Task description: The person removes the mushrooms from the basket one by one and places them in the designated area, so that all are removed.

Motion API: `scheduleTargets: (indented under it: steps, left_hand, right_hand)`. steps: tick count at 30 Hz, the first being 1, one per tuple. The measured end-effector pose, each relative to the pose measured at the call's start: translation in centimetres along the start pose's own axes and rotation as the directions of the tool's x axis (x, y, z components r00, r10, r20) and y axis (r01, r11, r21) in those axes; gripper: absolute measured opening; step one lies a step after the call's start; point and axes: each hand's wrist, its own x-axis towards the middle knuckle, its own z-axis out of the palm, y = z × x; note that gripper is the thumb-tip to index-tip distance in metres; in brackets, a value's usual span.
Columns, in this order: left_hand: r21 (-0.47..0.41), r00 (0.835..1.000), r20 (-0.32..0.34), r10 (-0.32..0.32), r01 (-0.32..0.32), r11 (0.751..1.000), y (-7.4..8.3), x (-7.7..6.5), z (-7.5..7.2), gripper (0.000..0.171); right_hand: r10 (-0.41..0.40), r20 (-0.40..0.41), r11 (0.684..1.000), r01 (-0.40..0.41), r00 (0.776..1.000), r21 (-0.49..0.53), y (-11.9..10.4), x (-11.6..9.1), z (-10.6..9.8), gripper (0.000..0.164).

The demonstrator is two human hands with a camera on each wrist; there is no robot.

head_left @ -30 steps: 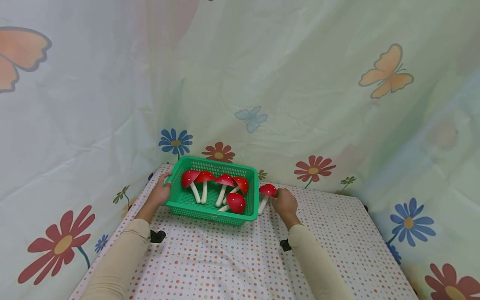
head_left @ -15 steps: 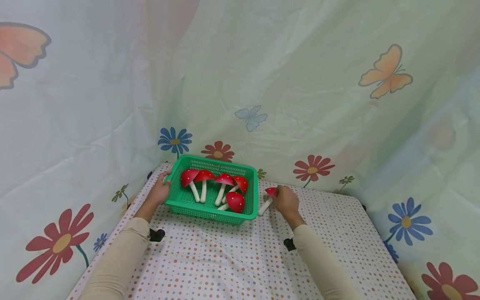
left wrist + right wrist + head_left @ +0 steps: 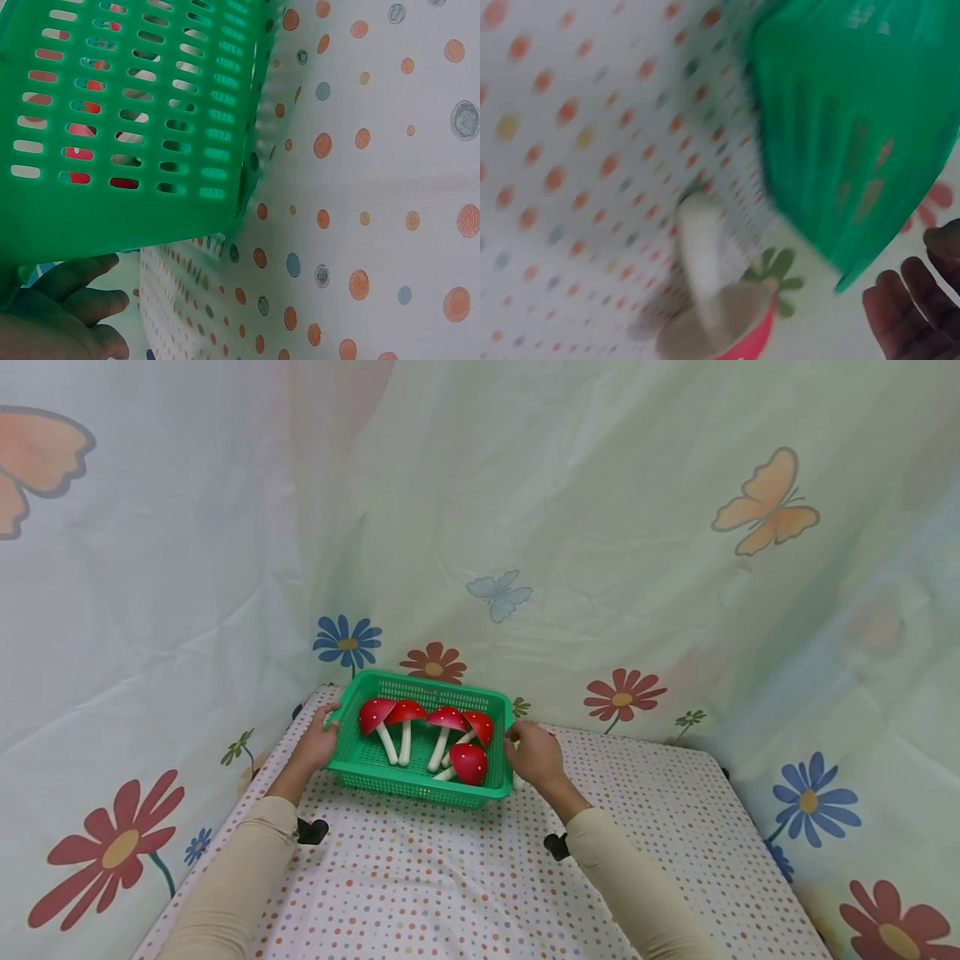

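Observation:
A green plastic basket (image 3: pixel 420 787) with slotted walls holds several toy mushrooms (image 3: pixel 446 720) with red white-dotted caps and white stems. My left hand (image 3: pixel 317 745) grips the basket's left rim; in the left wrist view its fingers (image 3: pixel 94 304) show beside the rim. Just off the basket's right rim is my right hand (image 3: pixel 536 753), holding nothing, its fingers (image 3: pixel 900 296) loosely bent and apart from the rim in the right wrist view. Another mushroom (image 3: pixel 735 330) lies on the cloth beside the basket, mostly hidden behind the right hand in the head view.
A dotted cloth (image 3: pixel 450 877) covers the table. Behind and beside it hangs a pale curtain (image 3: pixel 600 568) printed with flowers and butterflies. The basket stands near the table's back left corner. Dark straps (image 3: pixel 312 832) sit at both wrists.
My right hand first shifted slightly right with the loose mushroom, then let go and moved left to the basket's right rim. The left hand stays at the left rim; the basket is still.

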Motion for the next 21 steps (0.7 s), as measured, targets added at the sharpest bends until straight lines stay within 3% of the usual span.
scheduleTargets:
  steps: [5,11,14,21]
  left_hand:
    - [0.002,1.000,0.002,-0.008,0.008,1.000,0.0,-0.1,0.0,0.050]
    - [0.000,1.000,0.000,-0.004,0.004,1.000,0.1,-0.2,-0.1,0.050]
    - [-0.001,1.000,0.006,-0.004,0.004,1.000,0.1,-0.1,-0.1,0.050]
    - [-0.002,1.000,0.003,-0.006,0.006,1.000,0.1,-0.2,0.0,0.050]
  right_hand:
    - [-0.028,0.161,1.000,0.029,0.987,-0.005,-3.6,-0.3,0.2,0.019]
    - [0.010,0.336,0.991,0.036,0.942,-0.130,-5.4,0.0,1.3,0.033]
    - [0.038,0.363,0.971,0.051,0.931,-0.232,-5.8,0.2,2.1,0.039]
    - [0.095,0.341,0.922,0.046,0.935,-0.384,-6.3,0.7,3.6,0.047]
